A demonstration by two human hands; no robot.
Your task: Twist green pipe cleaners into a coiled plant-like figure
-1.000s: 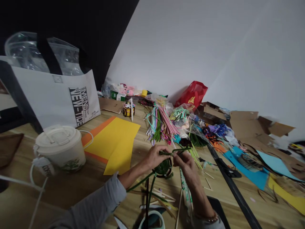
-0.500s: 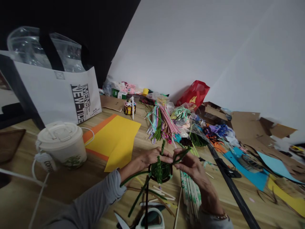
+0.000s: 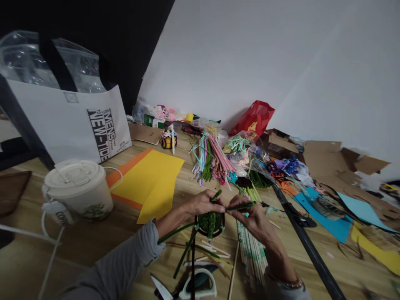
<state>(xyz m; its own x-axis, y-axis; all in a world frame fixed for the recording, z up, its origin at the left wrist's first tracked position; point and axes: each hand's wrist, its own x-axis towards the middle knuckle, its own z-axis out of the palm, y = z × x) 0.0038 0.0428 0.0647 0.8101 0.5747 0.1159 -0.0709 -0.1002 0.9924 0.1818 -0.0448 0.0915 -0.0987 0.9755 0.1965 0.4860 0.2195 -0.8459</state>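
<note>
A small round craft of green pipe cleaners (image 3: 210, 225) with a dark brown rim is held up over the table. My left hand (image 3: 201, 204) closes its fingers on the craft's upper edge. My right hand (image 3: 254, 218) pinches a green pipe cleaner (image 3: 242, 206) that sticks out at the right side, its fingertips close to those of the left. Other green strands (image 3: 176, 233) hang off the lower left, along with a dark brown strip (image 3: 193, 262). Below lie white-handled scissors (image 3: 200, 285) and several thin wooden sticks (image 3: 215, 250).
A bundle of green-and-white wrapped sticks (image 3: 251, 254) lies under my right forearm. Behind are colored pipe cleaners (image 3: 214, 160), yellow paper (image 3: 156, 175) and a red bag (image 3: 253, 121). At left stand a lidded cup (image 3: 78, 191) and a white bag (image 3: 62, 125); a black bar (image 3: 308, 246) runs along the right.
My right fingers have drawn the green pipe cleaner down flatter and nearer the left fingertips. The upright strand at the top now leans right. The view has shifted slightly.
</note>
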